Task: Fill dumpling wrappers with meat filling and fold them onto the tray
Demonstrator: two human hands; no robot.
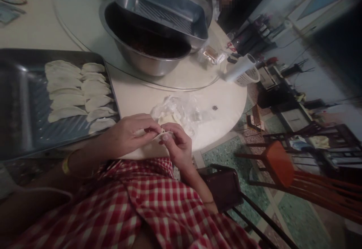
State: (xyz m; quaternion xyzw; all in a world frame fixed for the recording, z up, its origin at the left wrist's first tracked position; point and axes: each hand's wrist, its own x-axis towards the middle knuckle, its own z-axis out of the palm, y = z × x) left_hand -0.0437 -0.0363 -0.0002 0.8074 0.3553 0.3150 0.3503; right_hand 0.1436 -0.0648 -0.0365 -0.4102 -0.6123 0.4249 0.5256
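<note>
Fingers (177, 129): pinched together at the tips, left hand (127, 134) and right hand (181, 149) alike, on one dough piece (158, 137).
Table (226, 107): dough piece held by its near edge.
Tray (31, 117): two columns of dumplings (68, 100) laid out, to the left.
Dough piece: edge apparently being sealed; next, the pinch probably needs to be carried along the rim.
</note>
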